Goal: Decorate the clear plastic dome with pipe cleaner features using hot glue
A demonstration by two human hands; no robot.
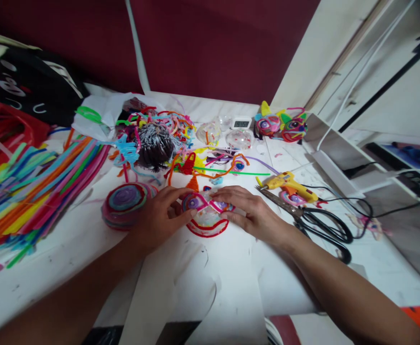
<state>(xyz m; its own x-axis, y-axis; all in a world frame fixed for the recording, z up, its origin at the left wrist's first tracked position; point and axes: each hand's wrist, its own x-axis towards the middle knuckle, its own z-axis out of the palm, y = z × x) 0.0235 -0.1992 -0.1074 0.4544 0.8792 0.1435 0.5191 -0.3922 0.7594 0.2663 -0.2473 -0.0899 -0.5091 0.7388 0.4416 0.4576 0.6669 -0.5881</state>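
Between my two hands lies a clear plastic mask-like piece (208, 216) with coiled purple and pink pipe-cleaner eyes and a red outline along its lower edge. My left hand (163, 211) grips its left side, thumb on the left eye coil. On the other side my right hand (247, 208) has its fingers over the right eye and edge. A round coiled pipe-cleaner ball (123, 203), purple at its centre, sits just left of my left hand. Black-handled scissors (313, 223) and a yellow glue gun (290, 184) lie right of my right hand.
Many coloured pipe cleaners (48, 187) spread over the left side. Behind the hands are a dark tinsel-like bundle (155, 143), clear plastic shapes (239, 139), a small digital clock (241, 123) and finished colourful masks (281, 125). Cables run beside a white power strip (334, 170) at right.
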